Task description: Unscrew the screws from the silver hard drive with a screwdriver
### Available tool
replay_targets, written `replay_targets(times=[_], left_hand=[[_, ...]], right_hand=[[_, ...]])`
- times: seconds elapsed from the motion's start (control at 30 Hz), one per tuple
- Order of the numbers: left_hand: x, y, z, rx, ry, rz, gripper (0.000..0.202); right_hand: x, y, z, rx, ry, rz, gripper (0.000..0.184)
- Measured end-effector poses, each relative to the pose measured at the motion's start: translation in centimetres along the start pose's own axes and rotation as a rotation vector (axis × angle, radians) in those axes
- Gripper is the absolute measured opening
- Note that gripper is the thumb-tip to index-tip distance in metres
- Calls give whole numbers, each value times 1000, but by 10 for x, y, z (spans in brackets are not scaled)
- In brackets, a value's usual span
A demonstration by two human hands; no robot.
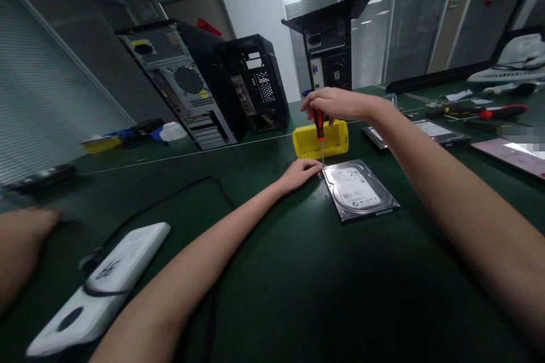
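Observation:
A silver hard drive (pixel 355 187) with a white label lies flat on the dark green table. My right hand (pixel 326 103) is closed around the red-and-black handle of a screwdriver (pixel 319 122). The screwdriver stands nearly upright, its tip at the drive's far left corner. At that same corner, my left hand (pixel 298 174) has its fingers together against the drive's edge, beside the tip. Any screw under the tip is too small to make out. Just behind the drive sits a yellow tray (pixel 305 142), partly covered by the screwdriver.
A white power bank-like device (pixel 114 272) with a black cable lies at left, near another person's blurred hand (pixel 25 238). Computer cases (pixel 191 79) stand at the back. More drives (pixel 438 131), red-and-black tools (pixel 502 112) and a pinkish flat object (pixel 511 154) lie at right.

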State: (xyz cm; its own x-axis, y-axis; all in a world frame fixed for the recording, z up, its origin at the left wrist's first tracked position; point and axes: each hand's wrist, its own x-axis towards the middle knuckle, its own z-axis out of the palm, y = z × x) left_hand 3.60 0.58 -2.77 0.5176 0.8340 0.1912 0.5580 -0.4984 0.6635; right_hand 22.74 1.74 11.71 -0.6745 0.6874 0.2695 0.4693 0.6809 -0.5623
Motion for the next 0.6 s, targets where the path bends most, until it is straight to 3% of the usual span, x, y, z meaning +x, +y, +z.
replay_targets(times=[0.17, 0.33, 0.6], left_hand=[[0, 1, 0, 16, 1, -13, 36], [0, 1, 0, 17, 8, 4, 35], [0, 2, 0, 27, 8, -4, 35]], right_hand=[[0, 4, 2, -24, 43, -58, 44], [-2, 2, 2, -59, 31, -135, 29], [-9, -7, -2, -73, 26, -108, 24]])
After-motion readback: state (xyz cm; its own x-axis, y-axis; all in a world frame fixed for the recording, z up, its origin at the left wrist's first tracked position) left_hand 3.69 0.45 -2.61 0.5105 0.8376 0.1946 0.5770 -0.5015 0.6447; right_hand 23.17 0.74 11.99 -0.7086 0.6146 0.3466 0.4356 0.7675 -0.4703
